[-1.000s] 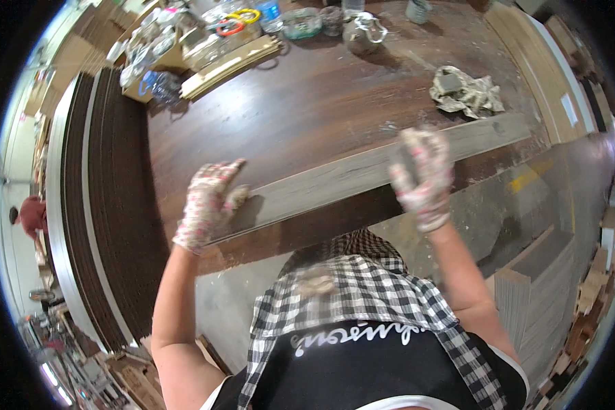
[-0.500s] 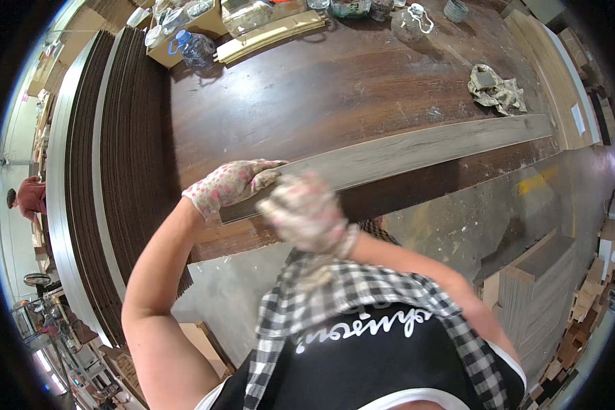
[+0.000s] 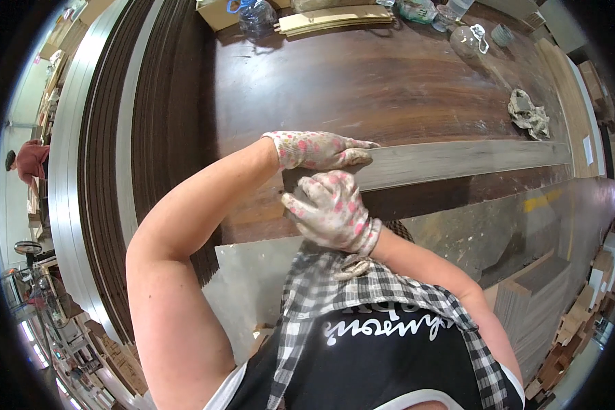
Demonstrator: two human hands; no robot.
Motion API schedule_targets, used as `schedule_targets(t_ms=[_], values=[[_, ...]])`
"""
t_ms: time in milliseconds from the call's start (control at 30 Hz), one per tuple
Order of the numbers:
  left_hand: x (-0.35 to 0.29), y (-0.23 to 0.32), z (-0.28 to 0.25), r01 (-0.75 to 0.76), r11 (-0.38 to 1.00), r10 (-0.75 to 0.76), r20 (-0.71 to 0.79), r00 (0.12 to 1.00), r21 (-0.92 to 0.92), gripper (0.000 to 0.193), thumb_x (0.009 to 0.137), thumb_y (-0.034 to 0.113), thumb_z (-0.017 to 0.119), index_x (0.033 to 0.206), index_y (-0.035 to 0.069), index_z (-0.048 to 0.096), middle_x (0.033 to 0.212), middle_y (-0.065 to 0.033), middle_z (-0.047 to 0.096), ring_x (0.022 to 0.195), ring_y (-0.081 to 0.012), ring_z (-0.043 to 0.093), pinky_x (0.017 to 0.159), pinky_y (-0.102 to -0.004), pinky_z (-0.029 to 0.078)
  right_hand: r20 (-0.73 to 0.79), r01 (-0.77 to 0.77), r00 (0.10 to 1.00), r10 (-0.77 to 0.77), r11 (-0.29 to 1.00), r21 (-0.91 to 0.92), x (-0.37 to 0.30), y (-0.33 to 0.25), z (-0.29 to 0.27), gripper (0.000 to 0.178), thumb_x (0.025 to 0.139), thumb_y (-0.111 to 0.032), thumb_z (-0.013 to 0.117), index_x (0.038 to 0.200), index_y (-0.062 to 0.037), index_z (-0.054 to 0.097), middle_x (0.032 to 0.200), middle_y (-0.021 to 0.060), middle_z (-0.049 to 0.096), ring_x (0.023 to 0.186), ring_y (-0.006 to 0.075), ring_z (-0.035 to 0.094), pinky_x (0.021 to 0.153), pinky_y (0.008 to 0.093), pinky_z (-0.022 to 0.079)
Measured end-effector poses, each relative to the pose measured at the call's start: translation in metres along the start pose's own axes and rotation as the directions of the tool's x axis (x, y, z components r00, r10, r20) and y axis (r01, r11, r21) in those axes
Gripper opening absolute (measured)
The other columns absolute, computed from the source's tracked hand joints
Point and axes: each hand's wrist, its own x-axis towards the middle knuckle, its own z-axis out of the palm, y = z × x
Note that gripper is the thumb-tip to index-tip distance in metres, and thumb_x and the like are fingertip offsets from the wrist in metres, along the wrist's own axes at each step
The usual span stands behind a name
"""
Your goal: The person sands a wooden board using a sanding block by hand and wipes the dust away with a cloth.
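Note:
A long grey wood-grain plank [image 3: 465, 161] lies across the dark brown tabletop, near its front edge. My left hand [image 3: 318, 150], in a white glove with pink dots, rests at the plank's left part, fingers stretched along the far edge and thumb on top. Just nearer to me, my right hand [image 3: 336, 210], gloved the same way, is over the plank's left end with its fingers curled in. Whatever it may hold is hidden by the glove. Both hands cover part of the plank's shaded left end.
Tall stacks of dark boards [image 3: 174, 102] stand at the left. A crumpled rag [image 3: 528, 115] sits at the right of the table [image 3: 362, 89]. A blue-topped bottle [image 3: 256, 19], pale strips [image 3: 335, 22] and a round jug [image 3: 466, 41] are at the back. Far left, a person [image 3: 31, 160] stands.
My view has shifted, so the scene sits further right and higher. My right hand, blurred before, is now sharp, close below my left hand at the plank's left end.

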Motion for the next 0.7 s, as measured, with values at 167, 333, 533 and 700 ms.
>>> schedule_targets(t_ms=[167,333,533,700], values=[[-0.001,0.005,0.001,-0.030,0.995,0.031,-0.006,0.999,0.100,0.047,0.110,0.034,0.039,0.149,0.010,0.048,0.158,-0.0136,0.043,0.141,-0.0302,0.046,0.119,-0.0376,0.035,0.034,-0.100,0.994,0.105,0.987,-0.129,-0.026,0.027,-0.065,0.044,0.073,-0.027,0.077,0.115,-0.0146,0.074,0.112,0.0083,0.063,0.100,0.0270,0.058,0.084,0.0441,0.044],[0.012,-0.010,0.011,-0.156,0.986,0.161,-0.092,0.983,0.064,0.046,0.108,0.027,0.039,0.151,0.012,0.047,0.160,-0.0085,0.041,0.142,-0.0257,0.046,0.118,-0.0363,0.036,0.162,0.082,0.983,-0.090,0.995,0.059,0.025,-0.009,-0.005,0.041,0.081,-0.022,0.068,0.121,-0.0202,0.069,0.106,0.0046,0.061,0.095,0.0223,0.059,0.084,0.0413,0.043],[0.005,-0.006,0.013,-0.032,0.990,0.017,-0.109,0.994,-0.134,0.054,0.108,0.040,0.043,0.154,0.012,0.043,0.154,-0.0118,0.048,0.140,-0.0261,0.047,0.116,-0.0360,0.036,0.160,-0.124,0.979,0.128,0.992,-0.035,-0.019,0.017,-0.057,0.049,0.075,-0.023,0.073,0.123,-0.0176,0.069,0.116,0.0091,0.061,0.098,0.0261,0.058,0.089,0.0463,0.042],[0.016,-0.013,0.015,-0.110,0.968,0.083,-0.125,0.989,-0.224,0.062,0.106,0.049,0.048,0.154,0.011,0.042,0.149,-0.0138,0.054,0.135,-0.0233,0.052,0.114,-0.0349,0.039,0.156,-0.045,0.987,0.030,0.995,0.094,-0.004,-0.010,-0.013,0.054,0.075,-0.024,0.073,0.127,-0.0144,0.066,0.120,0.0100,0.060,0.099,0.0256,0.058,0.082,0.0455,0.043]])
